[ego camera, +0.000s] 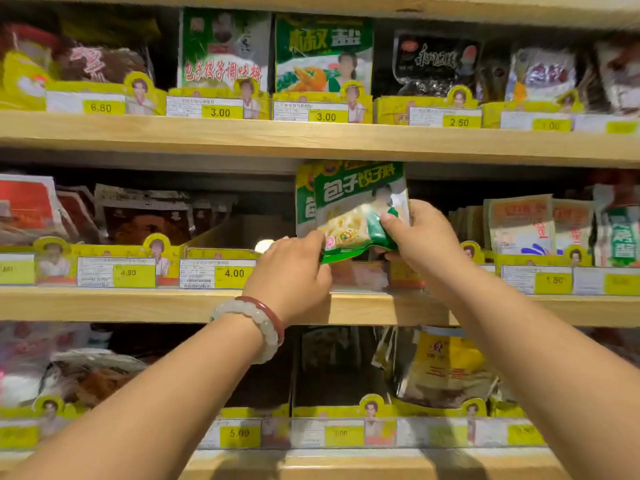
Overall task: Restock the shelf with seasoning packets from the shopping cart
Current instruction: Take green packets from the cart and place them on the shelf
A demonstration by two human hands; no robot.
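1. So we've got both hands up at the middle shelf [173, 303] right now, working a green packet [360, 209] into its slot

2. Right hand [427, 237]: thumb pressed on the packet's front near the lower right corner, other fingers tucked behind it where we can't see them. That's a pinch grip, pretty clearly

3. Left hand [294, 268]: fingers curled at the packet's lower left edge, gripping the bottom seam as far as we can tell. Fingertips are hidden behind the hand itself, so not 100% on that one. Bracelets [258, 323] on that wrist, fwiw

4. Where the packet sits: upright, tilted a bit, its top just under the board above, its bottom edge between our two sets of fingers and just above the yellow price strip [221, 271]. Another matching packet [304, 206] stands right behind it, to the left of our right thumb, so this slot already has stock in it

5. Progress guess: mid-task. This packet is almost in but not let go yet, it needs pushing back and settling

6. What's left: the slot just left of our left fingers looks pretty bare, so maybe that wants filling too. The cart isn't in view, so we can't say how many packets remain
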